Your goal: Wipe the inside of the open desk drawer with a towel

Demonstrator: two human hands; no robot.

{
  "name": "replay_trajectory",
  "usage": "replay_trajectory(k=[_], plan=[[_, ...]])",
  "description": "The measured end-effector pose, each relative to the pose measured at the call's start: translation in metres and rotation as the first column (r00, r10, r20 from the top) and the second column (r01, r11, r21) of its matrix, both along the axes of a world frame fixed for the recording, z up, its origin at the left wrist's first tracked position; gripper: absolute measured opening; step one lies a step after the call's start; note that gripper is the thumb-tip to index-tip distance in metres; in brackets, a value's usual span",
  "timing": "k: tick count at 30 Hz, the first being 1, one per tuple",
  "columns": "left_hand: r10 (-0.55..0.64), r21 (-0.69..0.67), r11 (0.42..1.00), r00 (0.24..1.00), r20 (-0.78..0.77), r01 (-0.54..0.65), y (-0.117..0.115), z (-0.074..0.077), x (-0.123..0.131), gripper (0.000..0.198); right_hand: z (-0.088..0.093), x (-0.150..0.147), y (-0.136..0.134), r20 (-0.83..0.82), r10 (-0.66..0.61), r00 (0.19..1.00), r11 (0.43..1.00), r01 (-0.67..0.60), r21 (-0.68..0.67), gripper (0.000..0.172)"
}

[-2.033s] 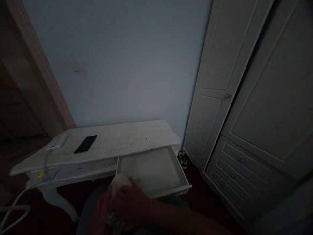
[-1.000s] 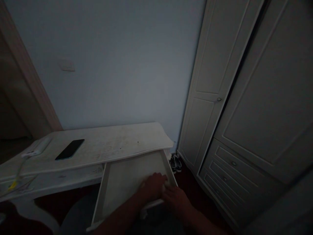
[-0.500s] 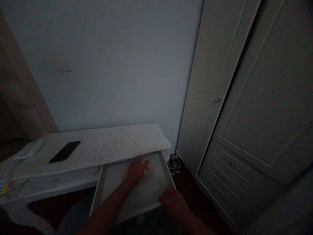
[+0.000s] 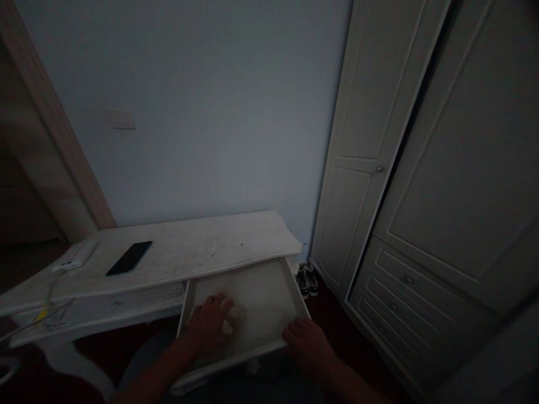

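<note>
A white desk (image 4: 185,249) stands against the wall with its right drawer (image 4: 269,292) pulled out. My left hand (image 4: 208,322) lies inside the drawer near its left side, fingers pressed down on a pale wad of cloth or paper (image 4: 232,322). My right hand (image 4: 309,343) rests on the drawer's front right corner, fingers curled over the front edge. The room is very dim.
A black phone (image 4: 128,257) and a white power strip (image 4: 76,256) with a cord lie on the desk's left part. A tall white wardrobe (image 4: 421,185) stands close on the right. Shoes (image 4: 307,280) sit on the floor between desk and wardrobe.
My left hand has slid the pale wad from the drawer's back right toward its front left. My right hand stays at the drawer's front edge. The camera turned slightly left.
</note>
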State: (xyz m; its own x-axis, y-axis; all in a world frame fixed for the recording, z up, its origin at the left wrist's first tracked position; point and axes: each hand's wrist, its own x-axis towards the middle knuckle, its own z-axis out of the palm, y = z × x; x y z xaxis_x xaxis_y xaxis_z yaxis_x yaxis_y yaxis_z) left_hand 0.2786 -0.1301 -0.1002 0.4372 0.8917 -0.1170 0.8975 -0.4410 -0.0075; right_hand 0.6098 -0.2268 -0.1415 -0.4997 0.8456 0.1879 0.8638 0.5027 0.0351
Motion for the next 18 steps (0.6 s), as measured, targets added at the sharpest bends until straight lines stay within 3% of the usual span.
replay_trajectory(k=[4, 8, 14, 18], plan=[[-0.048, -0.093, 0.994, 0.993, 0.107, 0.059, -0.017, -0.008, -0.006, 0.068, 0.005, -0.002, -0.001, 0.005, -0.014, 1.000, 0.999, 0.014, -0.034, 0.021], [-0.184, -0.101, 0.974, 0.967, 0.174, 0.204, -0.014, -0.008, 0.007, 0.055, 0.010, -0.003, -0.002, 0.000, -0.013, 1.000, 0.999, 0.013, -0.053, 0.019], [-0.379, -0.124, 0.905, 0.903, 0.204, 0.407, 0.008, -0.006, 0.072, 0.063, -0.001, -0.002, 0.002, -0.017, -0.001, 1.000, 1.000, 0.000, -0.015, 0.021], [-0.393, -0.077, 0.904, 0.889, 0.234, 0.420, 0.023, -0.007, 0.127, 0.055, -0.014, 0.001, 0.006, -0.038, 0.030, 0.999, 0.998, -0.028, 0.053, 0.029]])
